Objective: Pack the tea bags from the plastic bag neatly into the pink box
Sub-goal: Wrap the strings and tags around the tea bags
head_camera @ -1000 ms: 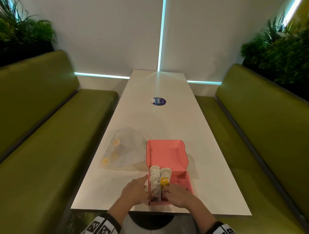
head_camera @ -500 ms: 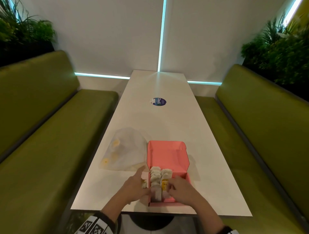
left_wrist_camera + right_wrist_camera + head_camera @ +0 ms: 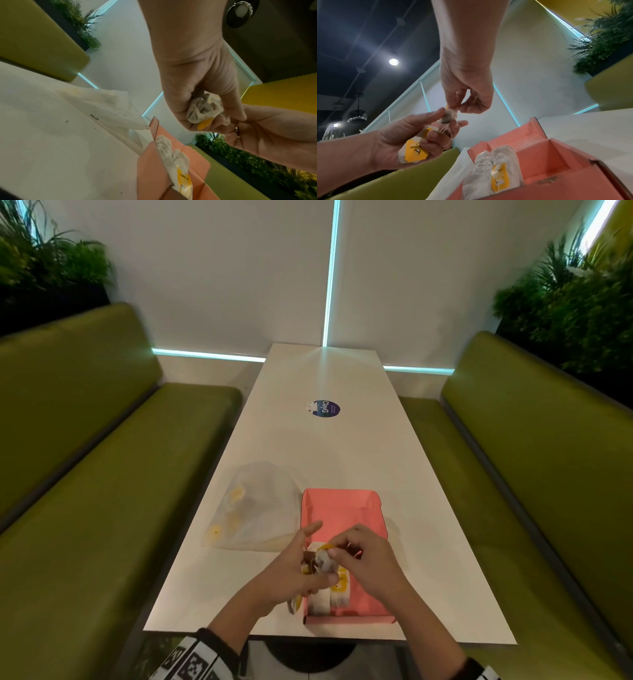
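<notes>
**Hands lifted from the box with a small bunch of tea bags**

One second ago both hands were low at the near end of the pink box (image 3: 342,508), pressing the rows of tea bags together. Now they are raised above the box. The left hand (image 3: 294,573) holds a small bunch of tea bags (image 3: 412,151), its fingers curled around them, with the forefinger pointing out straight. The right hand (image 3: 370,559) pinches one tea bag (image 3: 449,115) from this bunch with thumb and fingertips and pulls it away; the strings between them look tangled. I judge that the pressing of the rows is finished and the step now is to separate one bag and lay it in the box.

Count, as far as I can see:
- One pink box, open, on the white bench (image 3: 342,446), near the front edge.
- Two rows of tea bags (image 3: 494,167) inside it, on the left side; the right part is free. The number of bags in each row I cannot tell.
- One plastic bag (image 3: 253,508), lying just left of the box, with about three yellow tags visible through it, so more bags wait there.
- In the left hand at least two bags; the exact number is hidden by the fingers.
</notes>
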{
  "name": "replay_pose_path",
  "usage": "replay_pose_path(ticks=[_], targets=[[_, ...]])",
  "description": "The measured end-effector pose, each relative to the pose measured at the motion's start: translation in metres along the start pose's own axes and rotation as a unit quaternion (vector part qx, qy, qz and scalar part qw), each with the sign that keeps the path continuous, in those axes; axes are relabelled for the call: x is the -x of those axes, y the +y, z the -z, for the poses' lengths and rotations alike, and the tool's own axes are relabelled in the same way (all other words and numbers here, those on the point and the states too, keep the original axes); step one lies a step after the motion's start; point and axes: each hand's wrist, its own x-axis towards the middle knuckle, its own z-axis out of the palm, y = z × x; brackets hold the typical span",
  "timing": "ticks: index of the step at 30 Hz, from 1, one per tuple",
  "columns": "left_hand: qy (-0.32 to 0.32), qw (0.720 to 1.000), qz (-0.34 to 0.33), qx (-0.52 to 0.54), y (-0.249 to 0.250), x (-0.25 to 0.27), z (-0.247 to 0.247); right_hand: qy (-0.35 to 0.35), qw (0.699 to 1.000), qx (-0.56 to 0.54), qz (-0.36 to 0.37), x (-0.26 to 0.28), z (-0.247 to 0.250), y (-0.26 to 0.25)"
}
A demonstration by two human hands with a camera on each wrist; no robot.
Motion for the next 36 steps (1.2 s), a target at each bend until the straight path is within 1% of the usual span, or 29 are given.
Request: replay_pose_path(ticks=[2, 3, 5, 7, 11, 13, 16, 19, 20, 22, 23, 25, 27, 29, 30, 31, 33, 35, 36], targets=[[0.02, 0.999, 0.006, 0.034, 0.0, 0.0, 0.001, 0.044, 0.998, -0.035, -0.001, 0.0, 0.002, 0.0], [0.021, 0.998, 0.005, 0.054, 0.0, 0.0, 0.001, 0.055, 0.998, -0.042, 0.0, 0.001, 0.003, -0.001], [0.023, 0.997, -0.003, 0.071, 0.001, 0.001, 0.0, 0.061, 0.997, -0.047, 0.001, 0.001, 0.002, -0.003], [0.044, 0.996, -0.014, 0.082, 0.002, 0.0, -0.002, 0.062, 0.996, -0.056, -0.006, 0.002, 0.001, -0.002], [0.106, 0.981, -0.021, 0.158, 0.005, 0.001, -0.002, 0.06, 0.989, -0.129, -0.044, 0.001, 0.004, -0.001], [0.132, 0.974, -0.031, 0.181, 0.006, 0.001, 0.001, 0.056, 0.986, -0.144, -0.056, 0.001, 0.006, -0.002], [0.178, 0.965, -0.037, 0.19, 0.008, 0.0, 0.003, 0.054, 0.986, -0.148, -0.057, 0.002, 0.007, -0.002], [0.227, 0.947, -0.037, 0.222, 0.008, -0.002, 0.004, 0.053, 0.984, -0.163, -0.056, 0.003, 0.008, -0.004], [0.246, 0.943, -0.03, 0.223, 0.008, -0.003, 0.005, 0.055, 0.983, -0.167, -0.054, 0.003, 0.008, -0.004], [0.278, 0.942, -0.002, 0.19, 0.004, -0.006, 0.005, 0.07, 0.983, -0.163, -0.045, 0.003, 0.008, -0.005], [0.282, 0.945, 0.01, 0.167, 0.003, -0.007, 0.005, 0.085, 0.984, -0.15, -0.035, 0.002, 0.008, -0.005], [0.264, 0.955, 0.02, 0.136, 0.005, -0.006, 0.002, 0.121, 0.987, -0.106, -0.005, 0.002, 0.007, -0.003], [0.214, 0.966, 0.016, 0.14, 0.011, -0.003, -0.001, 0.155, 0.986, -0.051, 0.033, 0.001, 0.005, -0.004], [0.155, 0.975, 0.013, 0.159, 0.019, 0.002, -0.006, 0.169, 0.983, -0.01, 0.069, 0.001, 0.003, -0.003], [0.14, 0.977, 0.007, 0.159, 0.021, 0.003, -0.008, 0.162, 0.983, -0.008, 0.083, 0.002, 0.001, -0.002], [0.139, 0.979, -0.003, 0.151, 0.021, 0.003, -0.009, 0.143, 0.985, -0.016, 0.092, 0.002, 0.0, -0.001], [0.154, 0.979, -0.027, 0.132, 0.019, 0.002, -0.008, 0.085, 0.991, -0.03, 0.101, 0.003, 0.001, 0.001], [0.165, 0.978, -0.044, 0.119, 0.017, 0.001, -0.005, 0.049, 0.994, -0.044, 0.09, 0.005, 0.007, -0.001], [0.168, 0.978, -0.048, 0.114, 0.017, 0.001, -0.004, 0.049, 0.994, -0.061, 0.076, 0.005, 0.011, -0.003]])
